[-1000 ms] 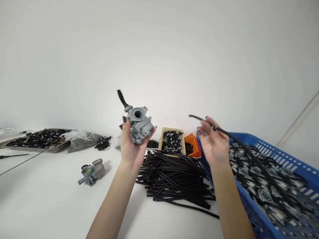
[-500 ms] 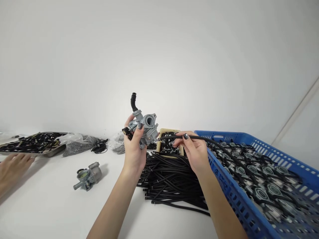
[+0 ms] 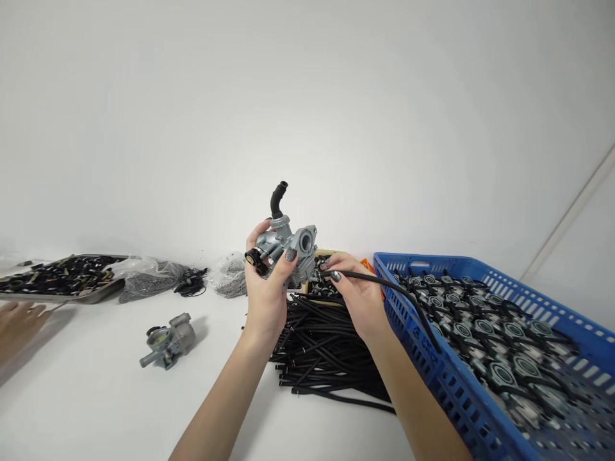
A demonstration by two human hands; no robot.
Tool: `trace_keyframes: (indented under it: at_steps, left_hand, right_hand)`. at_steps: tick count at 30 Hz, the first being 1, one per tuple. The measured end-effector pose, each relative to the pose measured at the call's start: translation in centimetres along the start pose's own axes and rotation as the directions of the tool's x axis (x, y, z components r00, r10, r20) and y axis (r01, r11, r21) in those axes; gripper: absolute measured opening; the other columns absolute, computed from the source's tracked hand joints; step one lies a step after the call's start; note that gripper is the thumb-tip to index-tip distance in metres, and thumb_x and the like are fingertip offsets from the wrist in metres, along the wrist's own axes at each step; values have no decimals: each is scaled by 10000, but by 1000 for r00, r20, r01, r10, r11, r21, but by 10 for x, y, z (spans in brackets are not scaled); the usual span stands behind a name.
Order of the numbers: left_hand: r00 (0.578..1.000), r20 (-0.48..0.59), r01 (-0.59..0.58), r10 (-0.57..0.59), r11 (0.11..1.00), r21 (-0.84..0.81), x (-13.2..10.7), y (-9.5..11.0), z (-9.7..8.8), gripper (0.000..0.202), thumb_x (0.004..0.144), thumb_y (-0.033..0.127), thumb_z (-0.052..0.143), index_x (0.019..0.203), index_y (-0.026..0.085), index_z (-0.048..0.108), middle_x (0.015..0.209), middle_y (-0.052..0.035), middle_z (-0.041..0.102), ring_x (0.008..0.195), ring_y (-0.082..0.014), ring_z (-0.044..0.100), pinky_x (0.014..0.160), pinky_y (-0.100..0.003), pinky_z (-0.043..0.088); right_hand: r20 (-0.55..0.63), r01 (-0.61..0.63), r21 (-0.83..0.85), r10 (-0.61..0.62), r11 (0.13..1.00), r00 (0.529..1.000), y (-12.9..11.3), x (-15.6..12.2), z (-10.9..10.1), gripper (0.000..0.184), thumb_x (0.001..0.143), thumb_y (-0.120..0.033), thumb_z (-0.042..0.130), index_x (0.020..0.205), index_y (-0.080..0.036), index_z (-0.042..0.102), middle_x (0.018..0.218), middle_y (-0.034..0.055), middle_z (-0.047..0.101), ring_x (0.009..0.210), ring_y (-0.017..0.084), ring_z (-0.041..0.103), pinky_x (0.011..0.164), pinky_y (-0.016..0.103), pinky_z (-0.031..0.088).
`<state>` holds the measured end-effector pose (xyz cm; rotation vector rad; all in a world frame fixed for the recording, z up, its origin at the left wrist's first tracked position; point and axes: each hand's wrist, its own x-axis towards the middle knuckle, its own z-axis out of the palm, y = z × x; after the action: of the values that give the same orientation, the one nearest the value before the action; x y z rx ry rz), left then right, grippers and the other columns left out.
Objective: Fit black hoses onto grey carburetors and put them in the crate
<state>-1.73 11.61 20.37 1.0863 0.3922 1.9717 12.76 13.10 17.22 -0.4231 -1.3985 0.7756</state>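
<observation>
My left hand is closed round a grey metal carburetor held up above the table, a short black elbow hose standing on its top. My right hand pinches the end of a thin black rubber tube right beside the carburetor's lower right side. The tube trails off to the right and droops over the rim of the blue crate. Whether the tube's tip touches the carburetor is hidden by my fingers.
A heap of black tubes lies under my hands. The blue crate of carburetor parts is at the right. A second carburetor lies on the white table at the left. A metal tray and bags sit behind; another person's hand is at far left.
My right hand has brought the tube in from the right up to the carburetor. My left hand turned the carburetor and closed round it. Another person's hand came in at the left.
</observation>
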Motion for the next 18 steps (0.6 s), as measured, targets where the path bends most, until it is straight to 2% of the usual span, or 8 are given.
trace_keyframes:
  at_steps: [2, 4, 7, 11, 15, 18]
  left_hand:
    - [1000, -9, -13, 13, 1000, 1, 0, 0, 0, 677, 667, 453, 892, 1252, 305, 585, 1240, -42, 641, 1098, -234, 668, 953, -359, 545]
    - [1000, -11, -25, 25, 1000, 10, 0, 1, 0, 680, 658, 457, 896, 1244, 301, 588, 1232, -43, 646, 1094, -236, 670, 959, -361, 541]
    - [1000, -7, -26, 26, 999, 30, -1, 2, 1, 674, 659, 475, 891, 1236, 295, 593, 1180, -46, 671, 1090, -238, 670, 951, -363, 539]
    - [997, -46, -54, 56, 998, 42, -3, 1, 2, 638, 679, 454, 886, 1222, 303, 588, 1171, -25, 654, 1068, -207, 662, 929, -329, 529]
    - [995, -51, -88, 90, 995, 37, -7, -1, 4, 610, 697, 425, 878, 1208, 310, 566, 1131, -10, 647, 1006, -187, 662, 880, -301, 519]
    - [994, -60, -92, 95, 994, 59, -9, -3, 4, 593, 727, 403, 862, 1225, 328, 551, 1181, -6, 622, 1007, -170, 652, 870, -276, 510]
  right_hand:
    - [22, -15, 55, 14, 998, 1000, 0, -1, 0, 119, 876, -337, 730, 810, -246, 692, 1261, 51, 676, 1178, 225, 650, 1034, 407, 521]
    - [71, -58, 134, 49, 989, 996, -1, -3, 3, 124, 905, -318, 700, 818, -245, 650, 1400, 45, 635, 1300, 244, 600, 1131, 471, 448]
    - [137, -118, 210, 91, 971, 986, -4, -6, 7, 168, 942, -308, 657, 815, -254, 562, 1375, 53, 676, 1324, 239, 596, 1163, 513, 400]
    - [160, -99, 139, 76, 985, 984, -9, -10, 11, 231, 952, -355, 645, 810, -262, 488, 1383, 76, 673, 1305, 242, 611, 1140, 506, 413]
    - [137, -89, 11, 87, 996, 987, -9, -12, 12, 314, 932, -455, 652, 792, -265, 444, 1399, 100, 658, 1124, 257, 695, 986, 476, 527]
    - [106, -100, -22, 102, 995, 989, -5, -11, 14, 347, 922, -485, 654, 782, -265, 425, 1385, 93, 669, 1023, 241, 714, 896, 438, 560]
